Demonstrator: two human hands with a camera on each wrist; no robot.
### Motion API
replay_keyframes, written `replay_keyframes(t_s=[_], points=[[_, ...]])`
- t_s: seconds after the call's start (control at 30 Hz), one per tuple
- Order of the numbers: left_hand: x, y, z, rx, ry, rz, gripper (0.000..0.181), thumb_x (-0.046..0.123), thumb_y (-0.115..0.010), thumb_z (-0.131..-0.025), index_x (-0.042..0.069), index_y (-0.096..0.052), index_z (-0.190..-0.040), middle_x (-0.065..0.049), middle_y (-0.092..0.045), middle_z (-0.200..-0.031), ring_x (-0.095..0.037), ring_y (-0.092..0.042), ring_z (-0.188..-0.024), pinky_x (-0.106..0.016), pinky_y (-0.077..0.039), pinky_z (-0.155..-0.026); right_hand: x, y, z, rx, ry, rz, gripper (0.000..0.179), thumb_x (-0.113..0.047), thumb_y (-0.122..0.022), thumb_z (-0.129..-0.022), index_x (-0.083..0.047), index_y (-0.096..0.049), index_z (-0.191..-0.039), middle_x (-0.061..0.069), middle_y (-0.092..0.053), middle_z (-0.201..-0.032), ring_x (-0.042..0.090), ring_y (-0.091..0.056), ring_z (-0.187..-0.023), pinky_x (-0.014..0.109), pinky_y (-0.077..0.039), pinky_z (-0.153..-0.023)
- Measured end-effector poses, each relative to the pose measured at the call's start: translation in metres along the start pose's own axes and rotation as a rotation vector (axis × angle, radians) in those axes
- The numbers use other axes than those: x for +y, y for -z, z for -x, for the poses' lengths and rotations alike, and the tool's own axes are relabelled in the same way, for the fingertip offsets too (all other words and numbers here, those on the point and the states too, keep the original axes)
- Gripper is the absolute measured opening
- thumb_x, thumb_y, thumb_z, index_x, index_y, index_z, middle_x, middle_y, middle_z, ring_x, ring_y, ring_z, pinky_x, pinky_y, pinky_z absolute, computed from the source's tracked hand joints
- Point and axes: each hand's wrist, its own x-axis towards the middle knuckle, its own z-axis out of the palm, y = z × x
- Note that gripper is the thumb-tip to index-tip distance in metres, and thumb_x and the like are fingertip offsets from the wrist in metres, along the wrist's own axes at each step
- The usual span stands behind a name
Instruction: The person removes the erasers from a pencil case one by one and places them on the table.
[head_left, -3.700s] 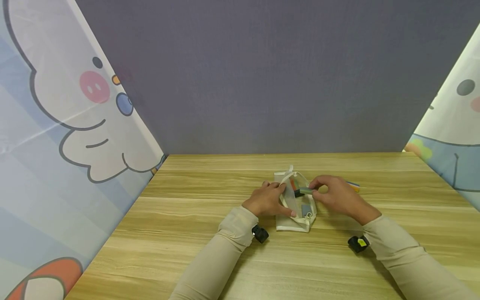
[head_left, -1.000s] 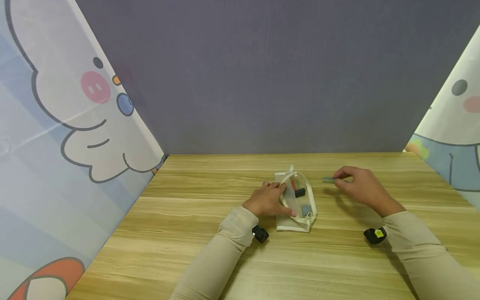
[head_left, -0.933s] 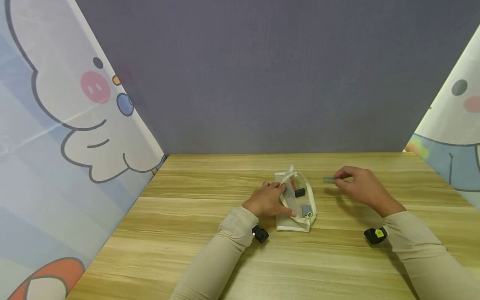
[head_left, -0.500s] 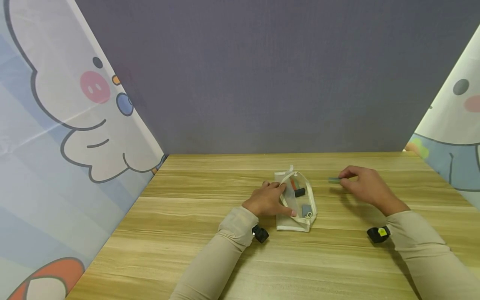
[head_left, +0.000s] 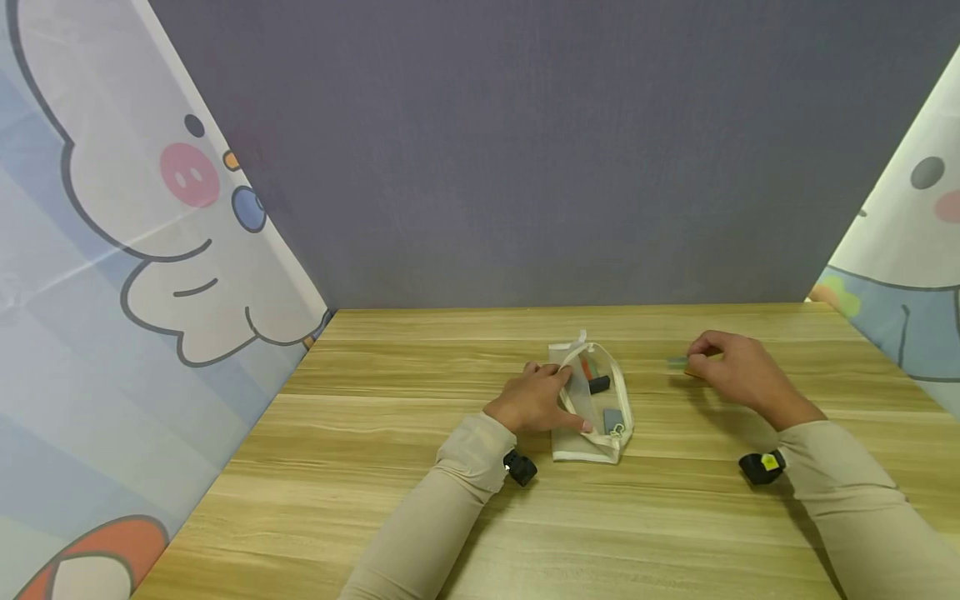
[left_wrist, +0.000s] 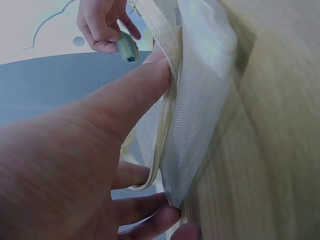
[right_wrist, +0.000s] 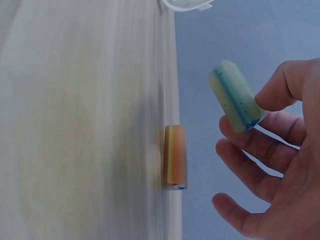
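Observation:
My left hand (head_left: 532,398) holds open the mouth of a cream mesh zip pouch (head_left: 572,446), thumb and fingers spread along the zip edge. The left wrist view shows that thumb against the zip and fingertips under the pouch (left_wrist: 197,100). Inside lie a black piece (head_left: 598,384), a grey piece (head_left: 612,419) and a red strip (head_left: 587,369). To the right of the pouch, my right hand (head_left: 738,367) pinches a pale green eraser with a teal stripe (right_wrist: 235,95) between thumb and fingers, above the table.
An orange-and-yellow eraser (right_wrist: 175,157) lies on the wooden table (head_left: 420,358), below the right hand and mostly hidden by it in the head view. A dark grey panel (head_left: 525,167) stands along the table's back edge, with cartoon-printed cloth (head_left: 97,350) at the sides.
The right hand has lifted the green eraser from the pouch's mouth and carried it right, drifting slightly farther right over the last second. The left hand and pouch have stayed in place.

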Motion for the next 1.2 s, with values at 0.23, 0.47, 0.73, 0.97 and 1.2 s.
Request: replay_keyframes(t_s=[0.23, 0.47, 0.73, 0.97, 1.2], points=[[0.000, -0.001, -0.001, -0.001, 0.001, -0.004, 0.101, 0.075, -0.065, -0.081, 0.025, -0.028, -0.161, 0.001, -0.033, -0.160, -0.024, -0.039, -0.134, -0.042, -0.045, -0.096, 0.006, 0.001, -0.001, -0.003, -0.010, -0.006, 0.012, -0.016, -0.061, -0.092, -0.010, -0.071, -0.089, 0.010, -0.071, -0.093, 0.022, -0.054, -0.074, 0.035, -0.041, -0.064], [0.000, 0.000, -0.001, -0.001, 0.002, -0.005, 0.101, 0.076, -0.064, -0.081, 0.025, -0.028, -0.161, 0.000, -0.033, -0.160, -0.025, -0.038, -0.135, -0.043, -0.045, -0.097, 0.012, 0.000, -0.001, -0.008, 0.001, 0.008, 0.010, -0.014, -0.062, -0.091, -0.011, -0.070, -0.086, 0.005, -0.069, -0.085, 0.018, -0.051, -0.068, 0.034, -0.040, -0.062], [0.000, 0.000, -0.001, -0.001, 0.003, 0.002, 0.101, 0.075, -0.065, -0.081, 0.025, -0.028, -0.160, 0.000, -0.033, -0.160, -0.025, -0.039, -0.135, -0.043, -0.045, -0.095, 0.015, 0.001, 0.000, -0.041, -0.003, 0.027, 0.012, -0.016, -0.061, -0.092, -0.011, -0.070, -0.087, 0.005, -0.070, -0.088, 0.018, -0.052, -0.068, 0.034, -0.041, -0.062], [0.000, -0.001, -0.001, 0.000, 0.007, 0.002, 0.101, 0.076, -0.064, -0.081, 0.025, -0.028, -0.161, 0.001, -0.033, -0.160, -0.025, -0.038, -0.136, -0.043, -0.045, -0.096, 0.014, 0.001, 0.000, -0.091, -0.011, 0.030, 0.011, -0.018, -0.062, -0.094, -0.010, -0.069, -0.089, 0.007, -0.070, -0.091, 0.018, -0.052, -0.070, 0.036, -0.041, -0.063], [0.001, 0.000, -0.001, -0.002, 0.008, 0.000, 0.101, 0.076, -0.064, -0.081, 0.026, -0.028, -0.161, 0.001, -0.032, -0.160, -0.025, -0.037, -0.136, -0.043, -0.045, -0.096, 0.017, -0.002, 0.001, -0.110, 0.022, 0.035, 0.012, -0.017, -0.064, -0.094, -0.010, -0.067, -0.085, 0.002, -0.066, -0.082, 0.017, -0.048, -0.064, 0.034, -0.039, -0.060]])
